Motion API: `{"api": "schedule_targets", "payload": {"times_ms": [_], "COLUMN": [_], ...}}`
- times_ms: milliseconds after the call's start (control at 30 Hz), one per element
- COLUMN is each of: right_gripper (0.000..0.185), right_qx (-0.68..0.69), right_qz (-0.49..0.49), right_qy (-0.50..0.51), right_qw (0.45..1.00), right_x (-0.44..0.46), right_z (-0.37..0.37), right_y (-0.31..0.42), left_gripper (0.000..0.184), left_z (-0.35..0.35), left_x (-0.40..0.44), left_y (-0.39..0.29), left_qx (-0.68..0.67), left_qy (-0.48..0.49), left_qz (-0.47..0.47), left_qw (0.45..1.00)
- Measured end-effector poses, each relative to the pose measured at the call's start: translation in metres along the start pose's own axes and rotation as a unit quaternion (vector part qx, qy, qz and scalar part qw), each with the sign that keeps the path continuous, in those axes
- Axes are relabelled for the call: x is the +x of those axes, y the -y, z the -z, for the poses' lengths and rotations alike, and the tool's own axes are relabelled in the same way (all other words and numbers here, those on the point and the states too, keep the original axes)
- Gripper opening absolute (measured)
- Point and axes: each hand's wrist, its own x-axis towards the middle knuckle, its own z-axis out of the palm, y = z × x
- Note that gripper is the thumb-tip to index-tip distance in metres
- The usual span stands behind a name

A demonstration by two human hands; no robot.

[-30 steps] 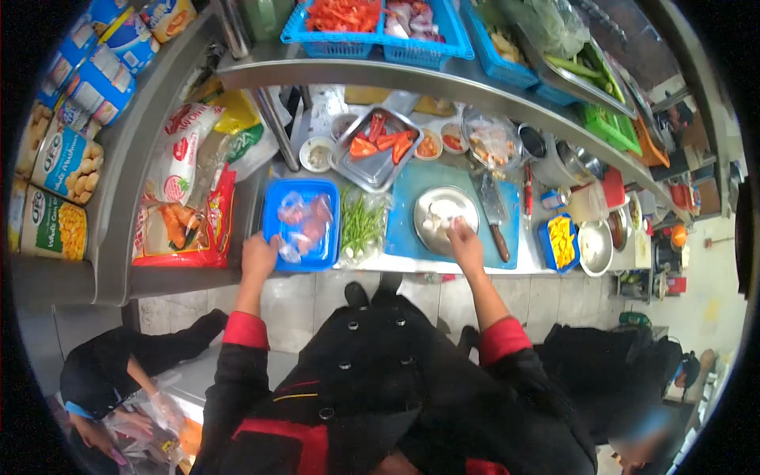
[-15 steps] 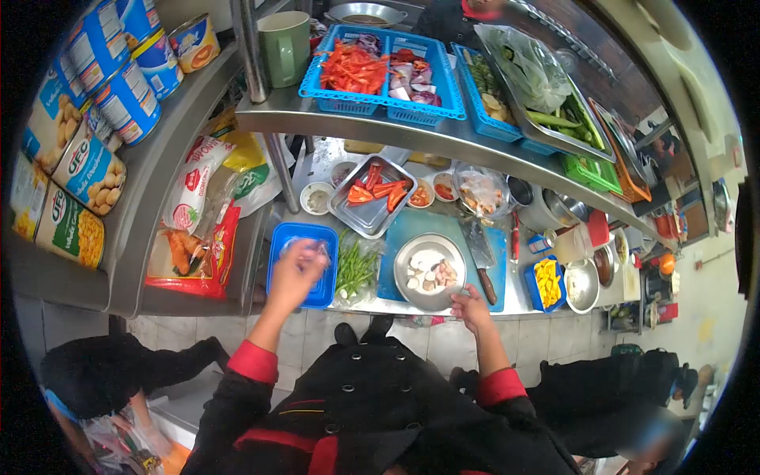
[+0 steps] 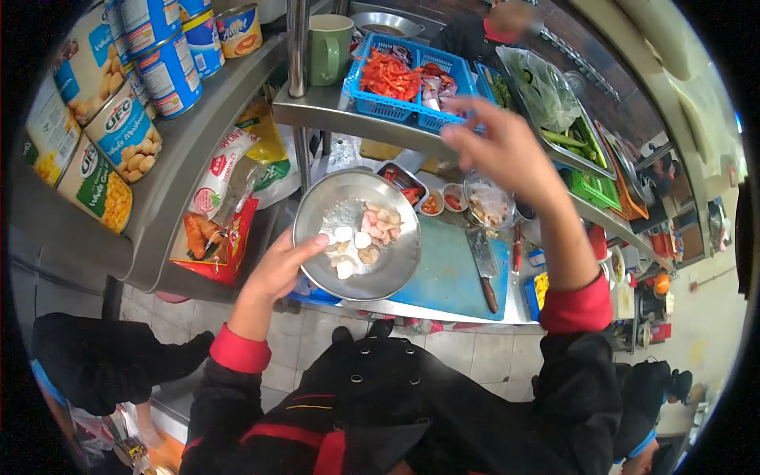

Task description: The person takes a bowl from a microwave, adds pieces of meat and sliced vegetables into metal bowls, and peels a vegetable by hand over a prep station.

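A round metal bowl (image 3: 360, 277) is held up over the counter by my left hand (image 3: 279, 267), its thumb over the rim and the fingers underneath. Inside lie pale pink meat pieces (image 3: 382, 223) and several white, round pieces (image 3: 343, 269). My right hand (image 3: 503, 146) is raised in front of the upper shelf, fingers apart and holding nothing, close to a blue basket (image 3: 382, 108) with sliced red peppers (image 3: 390, 74) and cut onions (image 3: 437, 85). Below the bowl, a blue cutting board (image 3: 447, 273) carries a cleaver (image 3: 483, 257).
A metal shelf edge (image 3: 348, 116) runs above the counter. Large cans (image 3: 123, 131) line the left shelf. A green mug (image 3: 328, 47) stands beside a metal post (image 3: 298, 47). Co-workers are at the lower left (image 3: 103, 360) and lower right (image 3: 637, 404); another person stands behind the shelf (image 3: 467, 36).
My left hand has left the blue tray and now holds the bowl, lifted off the board and moved left. My right hand has risen from beside the bowl to the shelf.
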Motion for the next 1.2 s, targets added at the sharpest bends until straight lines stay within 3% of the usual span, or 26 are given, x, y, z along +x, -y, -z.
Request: {"api": "schedule_targets", "payload": {"times_ms": [133, 200, 233, 300, 433, 567, 633, 733, 800, 900, 967, 1033, 1200], "right_gripper": [0.047, 0.045, 0.045, 0.042, 0.037, 0.029, 0.028, 0.026, 0.025, 0.023, 0.022, 0.025, 0.037], "right_qx": [-0.104, -0.142, -0.143, -0.206, -0.110, -0.144, -0.002, -0.008, 0.017, -0.002, -0.107, -0.231, -0.288], "right_qz": [0.068, -0.005, -0.005, -0.027, -0.044, 0.000, -0.041, -0.027, -0.026, -0.051, -0.030, -0.051, -0.116], "right_qy": [-0.005, 0.072, 0.072, 0.183, 0.166, 0.177, 0.161, 0.224, 0.353, 0.392, 0.260, 0.187, 0.220], "right_qw": [0.992, 0.987, 0.987, 0.961, 0.979, 0.974, 0.986, 0.974, 0.935, 0.919, 0.959, 0.954, 0.925], "right_x": [0.105, 0.137, 0.147, 0.163, 0.200, 0.206, 0.183, 0.153, 0.126, 0.109, 0.181, 0.243, 0.307], "right_z": [0.011, 0.003, -0.007, -0.027, -0.021, 0.012, 0.024, 0.026, 0.018, 0.006, 0.013, 0.009, -0.038], "right_y": [0.007, 0.015, 0.018, 0.014, -0.014, -0.010, 0.016, 0.045, 0.064, 0.085, 0.044, -0.003, -0.071], "left_gripper": [0.052, 0.052, 0.052, 0.052, 0.052, 0.052, 0.052, 0.052, 0.050, 0.049, 0.048, 0.049, 0.051], "left_z": [0.000, -0.001, 0.000, 0.001, -0.006, -0.001, 0.000, 0.002, -0.002, -0.005, -0.011, -0.008, -0.008], "left_x": [-0.002, -0.003, -0.002, 0.000, 0.009, 0.020, 0.027, 0.035, 0.035, 0.035, 0.029, 0.028, 0.023], "left_y": [-0.003, -0.002, -0.002, -0.003, -0.010, -0.019, -0.019, -0.021, -0.029, -0.039, -0.045, -0.037, -0.027], "left_qx": [-0.026, -0.061, -0.062, -0.062, -0.073, -0.088, -0.097, -0.101, -0.091, -0.104, -0.098, -0.092, -0.098], "left_qy": [-0.017, -0.037, -0.036, -0.041, -0.052, -0.045, -0.040, -0.044, -0.021, 0.010, 0.004, -0.007, 0.004], "left_qz": [-0.017, -0.022, -0.023, -0.017, -0.062, -0.037, -0.037, -0.033, -0.039, -0.029, -0.023, -0.010, -0.009], "left_qw": [0.999, 0.997, 0.997, 0.997, 0.994, 0.994, 0.994, 0.993, 0.995, 0.994, 0.995, 0.996, 0.995]}}
